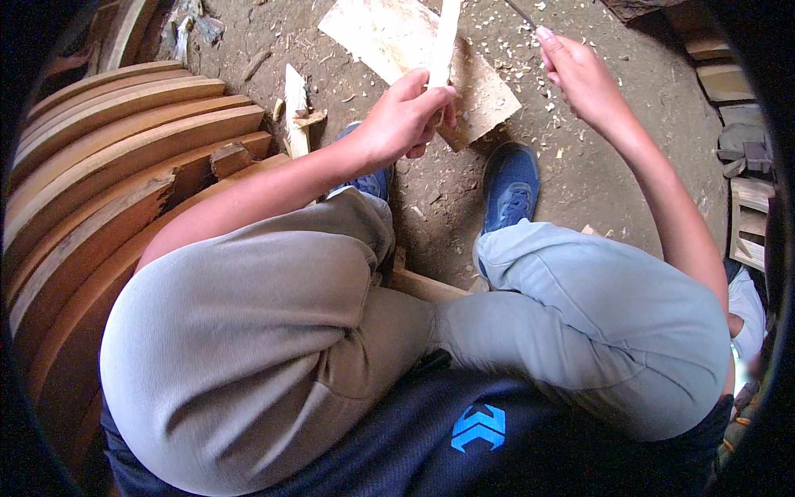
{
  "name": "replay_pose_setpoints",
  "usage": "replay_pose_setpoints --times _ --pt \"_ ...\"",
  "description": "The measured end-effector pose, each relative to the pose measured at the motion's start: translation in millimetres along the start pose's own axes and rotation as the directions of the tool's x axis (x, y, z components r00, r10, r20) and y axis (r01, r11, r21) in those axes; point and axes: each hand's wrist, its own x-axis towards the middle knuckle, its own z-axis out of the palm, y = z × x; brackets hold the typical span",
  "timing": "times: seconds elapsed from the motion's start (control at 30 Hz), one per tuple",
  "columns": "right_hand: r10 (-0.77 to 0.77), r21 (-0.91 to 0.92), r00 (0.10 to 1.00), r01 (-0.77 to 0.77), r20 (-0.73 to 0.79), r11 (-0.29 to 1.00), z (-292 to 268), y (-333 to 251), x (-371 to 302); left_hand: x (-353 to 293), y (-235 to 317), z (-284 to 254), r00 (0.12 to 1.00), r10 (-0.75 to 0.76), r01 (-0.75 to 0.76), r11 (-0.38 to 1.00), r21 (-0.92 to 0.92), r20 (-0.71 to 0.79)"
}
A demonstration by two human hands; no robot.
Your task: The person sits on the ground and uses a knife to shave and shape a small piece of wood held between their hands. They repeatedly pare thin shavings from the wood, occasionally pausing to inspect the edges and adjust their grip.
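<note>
Planks [207,124] at left; left hand [411,112] clasping strip [445,41], right hand [584,79] clasping tool [522,14] (chips [550,106] around board [397,37])

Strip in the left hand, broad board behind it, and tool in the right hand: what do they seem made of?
Strip: likely bare wood, pale, no varnish apparent. Board: probably unfinished wood, tan and blotchy, with straight-cut edges. Tool: its thin dark length suggests metal, finish unclear; the right hand covers part and the picture's edge cuts it off.
</note>
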Motion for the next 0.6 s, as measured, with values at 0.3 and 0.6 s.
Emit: replay_pose_setpoints --times 0.3,0.6 --pt "0.047 0.016 0.995 -0.049 0.088 0.999 -2.3 -10.4 -5.8 -1.5 2.0 5.6 0.994 0.066 -0.064 0.998 0.026 -0.089" --pt "-0.015 -0.005 0.991 0.016 0.131 1.0 4.5 -0.5 -6.1 -0.8 -2.8 2.8 0.995 0.053 -0.054 0.998 -0.012 -0.082"
